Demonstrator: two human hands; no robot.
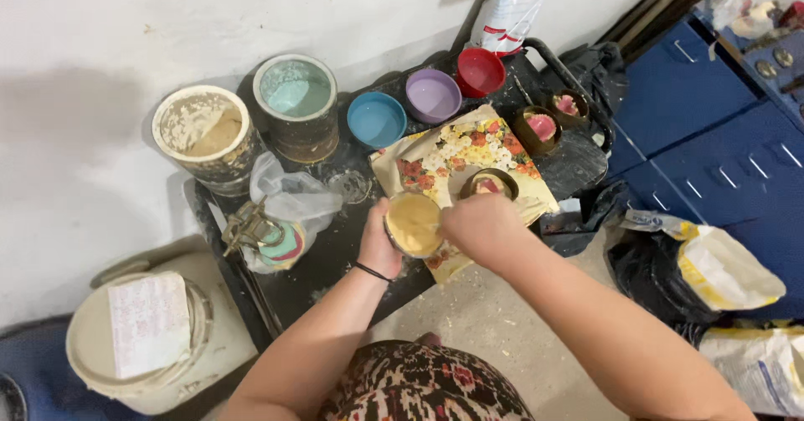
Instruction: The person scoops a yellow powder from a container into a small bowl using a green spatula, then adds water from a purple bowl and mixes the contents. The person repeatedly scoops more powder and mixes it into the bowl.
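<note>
A small round cup (pixel 412 224) filled with smooth yellow-tan paste sits in the person's grip above the near edge of a dark work table (pixel 335 253). The left hand (pixel 378 241) wraps around the cup's left side, fingers curled under and behind it, closed firmly on the cup; a thin dark band circles that wrist. The right hand (pixel 481 227) is bunched into a closed grip just to the right of the cup, its fingertips at the cup's rim, touching or nearly touching the paste; whether it pinches a small tool cannot be told from this view.

Directly beneath and beyond the held cup lies a sheet of flowered paper (pixel 456 157), printed with red, white and yellow blossoms. Just past the right hand, on that sheet, stands a second small dark cup (pixel 489 184) with pale and pinkish filling. Farther right of the grip sit two more small cups with pink contents (pixel 540 128).

Beyond the grip, in a row, stand a blue bowl (pixel 376 119), a lilac bowl (pixel 433 96) and a red bowl (pixel 480 72). To the left of these are two large tins, one with pale green paint (pixel 295 94) and one with beige paste (pixel 201 128). Left of the left hand lies a crumpled clear plastic bag (pixel 289 199) over a colourful object. On the floor, well to the left and nearer the person, stands a white bucket (pixel 142 346); to the right lies a yellow and white sack (pixel 720 266).
</note>
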